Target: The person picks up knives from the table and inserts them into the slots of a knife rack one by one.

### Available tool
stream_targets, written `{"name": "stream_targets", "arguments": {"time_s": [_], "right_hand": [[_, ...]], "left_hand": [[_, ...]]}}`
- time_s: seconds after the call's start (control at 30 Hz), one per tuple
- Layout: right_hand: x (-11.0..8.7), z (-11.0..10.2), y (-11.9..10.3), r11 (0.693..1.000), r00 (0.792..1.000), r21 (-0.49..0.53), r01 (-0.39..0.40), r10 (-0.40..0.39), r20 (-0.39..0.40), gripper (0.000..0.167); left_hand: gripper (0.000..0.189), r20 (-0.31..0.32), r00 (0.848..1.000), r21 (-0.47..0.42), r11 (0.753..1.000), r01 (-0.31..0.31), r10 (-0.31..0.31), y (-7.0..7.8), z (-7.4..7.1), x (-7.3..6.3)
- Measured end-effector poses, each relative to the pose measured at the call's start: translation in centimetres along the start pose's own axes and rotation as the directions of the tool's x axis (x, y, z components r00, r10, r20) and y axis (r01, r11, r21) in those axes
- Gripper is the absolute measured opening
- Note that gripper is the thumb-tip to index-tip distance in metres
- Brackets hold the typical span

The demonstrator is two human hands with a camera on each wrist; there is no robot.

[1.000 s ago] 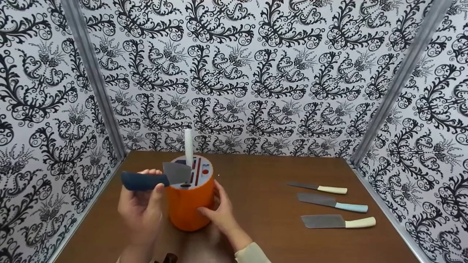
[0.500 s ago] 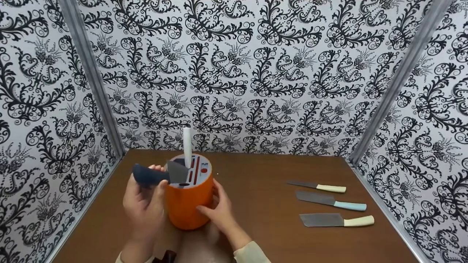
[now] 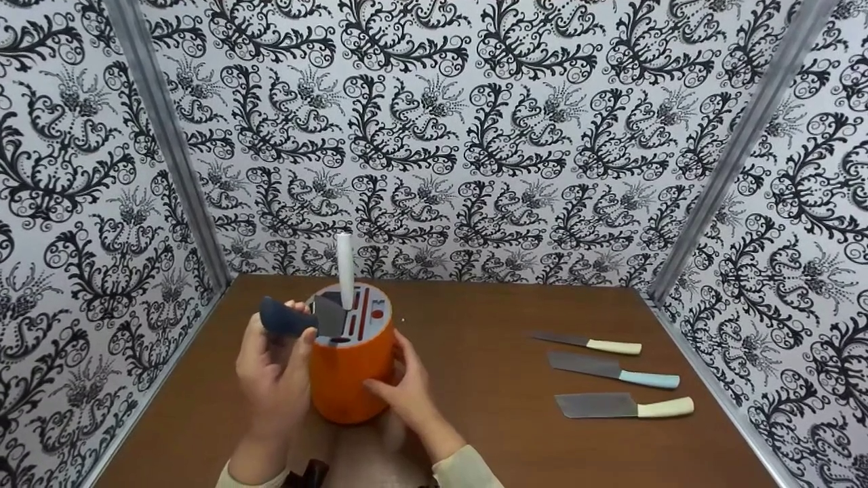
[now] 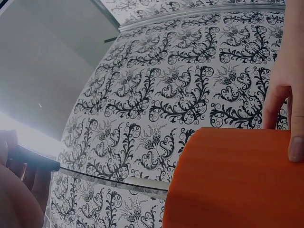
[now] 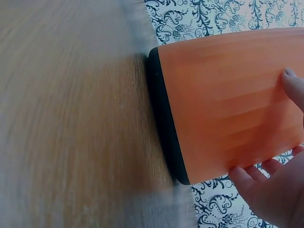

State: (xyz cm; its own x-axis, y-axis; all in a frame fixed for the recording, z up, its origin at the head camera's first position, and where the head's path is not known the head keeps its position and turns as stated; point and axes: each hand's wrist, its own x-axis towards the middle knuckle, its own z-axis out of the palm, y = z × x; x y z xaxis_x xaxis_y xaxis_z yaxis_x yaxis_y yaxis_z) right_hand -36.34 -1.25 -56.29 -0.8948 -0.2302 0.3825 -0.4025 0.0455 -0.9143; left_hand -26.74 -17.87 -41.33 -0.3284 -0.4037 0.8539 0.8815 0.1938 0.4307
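My left hand [image 3: 274,373] grips the dark blue handle of a broad-bladed knife [image 3: 288,318]. Its handle slants up to the left in the head view, and its grey blade overlaps the slotted top of an orange knife block [image 3: 349,386]. In the left wrist view the knife's handle [image 4: 35,159] shows in my fingers, the thin blade reaching to the block's rim. My right hand [image 3: 410,393] holds the block's right side, thumb in front; the right wrist view shows the thumb and fingertips against its orange wall [image 5: 228,109]. A white-handled knife [image 3: 345,271] stands upright in the block.
On the right of the brown table [image 3: 488,379] lie a small cream-handled knife [image 3: 614,348], a light-blue-handled knife [image 3: 649,379] and a wide cream-handled knife [image 3: 664,408], handles pointing right. Patterned walls [image 3: 434,135] enclose the table at the back and sides.
My left hand has moved right, bringing the knife further over the block's top, and its handle now tilts up more. The right hand keeps its hold on the block.
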Motion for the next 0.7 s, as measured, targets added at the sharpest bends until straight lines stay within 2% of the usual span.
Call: {"name": "stream_targets", "arguments": {"time_s": [0.2, 0.43, 0.57, 0.7], "right_hand": [[-0.1, 0.3, -0.3, 1.0, 1.0, -0.01, 0.008, -0.008, -0.01, 0.089], [-0.2, 0.0, -0.6, 1.0, 1.0, -0.012, -0.014, 0.014, -0.007, 0.089], [-0.3, 0.2, -0.6, 1.0, 1.0, -0.009, -0.018, 0.018, -0.004, 0.088], [-0.4, 0.4, -0.7, 1.0, 1.0, 0.001, -0.009, 0.009, -0.005, 0.087]], "left_hand": [[0.032, -0.009, 0.999, 0.068, 0.997, 0.042, -0.041, -0.4, -0.2, 0.6], [0.026, -0.023, 0.998, 0.098, 0.994, 0.052, -0.05, -1.2, 0.6, 0.9], [0.025, -0.046, 0.993, 0.128, 0.985, 0.116, -0.111, -1.8, 1.0, 1.4], [0.024, -0.027, 0.983, 0.163, 0.969, 0.185, -0.183, -2.9, 1.4, 1.6]]}}
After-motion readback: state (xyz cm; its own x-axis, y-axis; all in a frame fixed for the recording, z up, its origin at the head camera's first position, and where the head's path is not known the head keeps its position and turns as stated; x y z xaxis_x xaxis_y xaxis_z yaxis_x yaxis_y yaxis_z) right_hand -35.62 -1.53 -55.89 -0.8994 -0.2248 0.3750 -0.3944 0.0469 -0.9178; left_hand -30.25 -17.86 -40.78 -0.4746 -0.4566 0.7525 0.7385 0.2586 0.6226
